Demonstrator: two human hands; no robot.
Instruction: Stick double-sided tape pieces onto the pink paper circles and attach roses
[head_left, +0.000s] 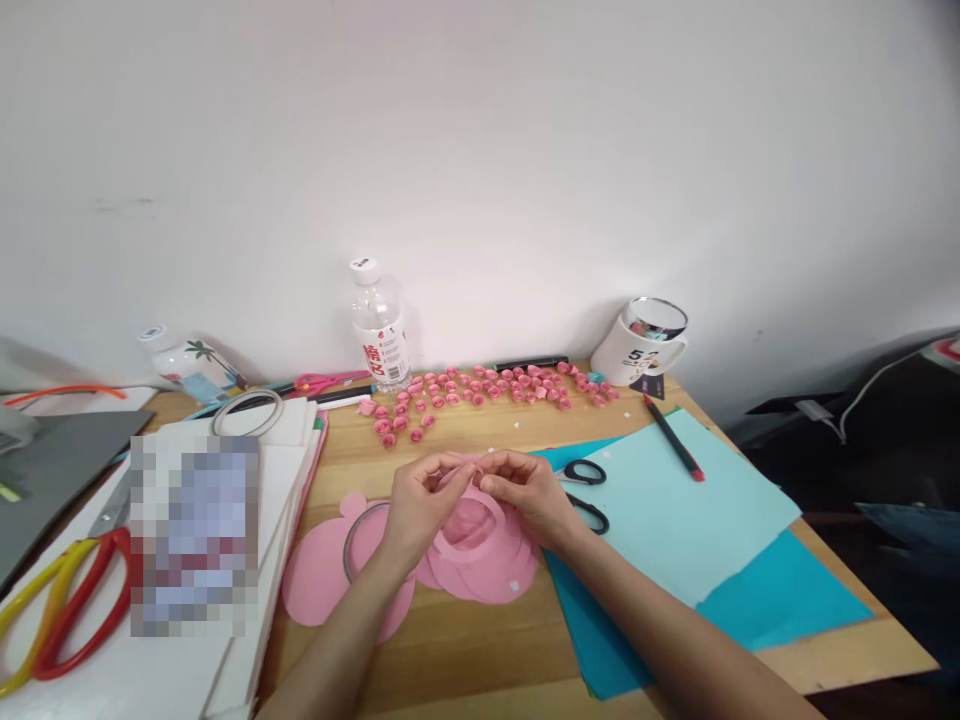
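Note:
Above the middle of the wooden table, my left hand (427, 500) and my right hand (531, 492) meet fingertip to fingertip. Both pinch a pink paper strip (444, 545), whose curved band hangs in a loop below the fingers; the pinched end is mostly hidden. Beneath lie several overlapping pink paper circles (499, 585). More pink paper (319, 575) is by my left forearm, with a grey ring (348, 550) on it. Several rolled pink paper roses (480, 398) are scattered behind my hands. Black-handled scissors (589, 472) rest right of my right hand.
A clear bottle (382, 340) and a white mug (626, 345) stand by the wall. Light blue paper (675, 520) and a dark pen (671, 435) are on the right. Red-and-yellow scissors (82, 610) lie on white sheets (187, 680) at left.

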